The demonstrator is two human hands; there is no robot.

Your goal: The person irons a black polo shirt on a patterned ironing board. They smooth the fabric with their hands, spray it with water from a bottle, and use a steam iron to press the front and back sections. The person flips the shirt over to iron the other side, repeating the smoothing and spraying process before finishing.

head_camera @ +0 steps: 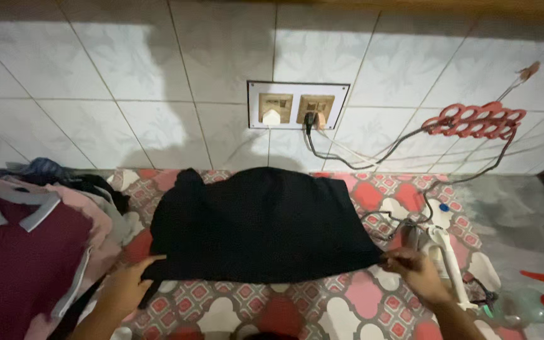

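Hands pinching black garment (262,223) corners.
Left hand (127,283) and right hand (413,267) each grip its near hem (iron (439,249) just right).

Open patterned cloth (272,315) between the hands; clothes pile (26,252) left, iron (439,249) and spray bottle (536,302) right.

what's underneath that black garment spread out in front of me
The black garment lies on a red and white patterned cloth, which shows around its edges. Whatever is beneath its middle is covered.
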